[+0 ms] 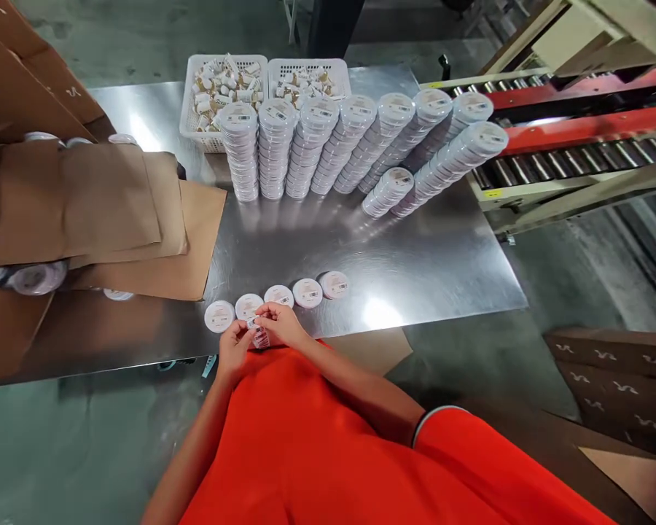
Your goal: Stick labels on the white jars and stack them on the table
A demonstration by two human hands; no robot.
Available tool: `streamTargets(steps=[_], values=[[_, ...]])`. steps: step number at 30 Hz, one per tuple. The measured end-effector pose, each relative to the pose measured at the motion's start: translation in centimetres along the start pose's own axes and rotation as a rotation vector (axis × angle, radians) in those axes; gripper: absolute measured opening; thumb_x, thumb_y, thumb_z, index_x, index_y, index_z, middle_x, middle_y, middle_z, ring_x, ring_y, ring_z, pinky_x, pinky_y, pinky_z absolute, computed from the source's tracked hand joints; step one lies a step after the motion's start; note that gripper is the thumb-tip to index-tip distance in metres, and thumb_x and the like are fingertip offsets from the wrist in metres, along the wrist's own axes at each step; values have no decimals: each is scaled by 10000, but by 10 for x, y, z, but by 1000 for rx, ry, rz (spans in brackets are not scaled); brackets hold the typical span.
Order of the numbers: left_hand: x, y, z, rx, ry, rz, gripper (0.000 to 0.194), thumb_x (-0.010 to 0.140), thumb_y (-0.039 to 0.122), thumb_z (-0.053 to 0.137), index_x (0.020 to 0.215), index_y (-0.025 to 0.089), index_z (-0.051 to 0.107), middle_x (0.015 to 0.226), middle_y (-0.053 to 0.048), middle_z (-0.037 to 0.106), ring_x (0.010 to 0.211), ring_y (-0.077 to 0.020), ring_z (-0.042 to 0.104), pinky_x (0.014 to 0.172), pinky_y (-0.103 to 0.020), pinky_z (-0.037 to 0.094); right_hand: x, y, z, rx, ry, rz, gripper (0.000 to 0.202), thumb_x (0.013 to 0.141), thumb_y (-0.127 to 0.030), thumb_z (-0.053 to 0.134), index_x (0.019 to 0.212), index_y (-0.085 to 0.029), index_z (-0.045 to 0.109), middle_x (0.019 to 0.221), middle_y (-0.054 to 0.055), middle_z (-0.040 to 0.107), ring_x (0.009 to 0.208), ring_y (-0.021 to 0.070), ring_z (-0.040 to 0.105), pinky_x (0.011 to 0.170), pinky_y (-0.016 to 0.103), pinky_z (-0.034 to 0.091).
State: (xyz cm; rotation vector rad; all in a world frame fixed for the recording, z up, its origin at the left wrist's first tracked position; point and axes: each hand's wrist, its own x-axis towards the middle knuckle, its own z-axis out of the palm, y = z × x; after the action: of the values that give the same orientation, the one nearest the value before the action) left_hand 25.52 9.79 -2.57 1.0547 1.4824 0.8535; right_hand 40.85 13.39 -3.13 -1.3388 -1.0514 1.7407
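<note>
Close to my body at the table's front edge, my left hand [235, 345] and my right hand [280, 323] meet, fingers pinched together. Between them is a small strip of what look like printed labels [261, 337], its lower end hanging below the fingertips. Just beyond my fingers, several round, flat white containers with printed labels lie in a row. One round container [219, 316] is at the left end, and another [334, 284] is at the right end. My right hand partly overlaps the container in the middle [278, 294].
Tall stacks of round containers [320, 138] line the metal table [415, 270]. Behind them are two white baskets [184, 109] of small labelled pieces. Cardboard sheets [114, 204] cover the left side. A roller conveyor [574, 160] adjoins on the right; cartons [617, 379] stand below it.
</note>
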Motion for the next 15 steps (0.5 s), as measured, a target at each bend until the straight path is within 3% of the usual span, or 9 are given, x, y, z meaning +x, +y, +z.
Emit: streamTargets(steps=[6,15], values=[[-2,-8,-6,47,6,-6,277,810,466,607,725,207,554,651,27,577,604,-128,514,599,-255,433,-9,7,11,149,50,193,384,603,-409,839,848,-189,642,683,-19,637,596,122,558,600,279,485],[-2,-11,-9,115,8,11,278,840,465,537,731,209,543,656,30,567,631,-134,512,618,-241,427,-12,11,30,256,232,326,301,616,-373,805,758,-192,611,669,-34,634,532,100,526,527,246,468]])
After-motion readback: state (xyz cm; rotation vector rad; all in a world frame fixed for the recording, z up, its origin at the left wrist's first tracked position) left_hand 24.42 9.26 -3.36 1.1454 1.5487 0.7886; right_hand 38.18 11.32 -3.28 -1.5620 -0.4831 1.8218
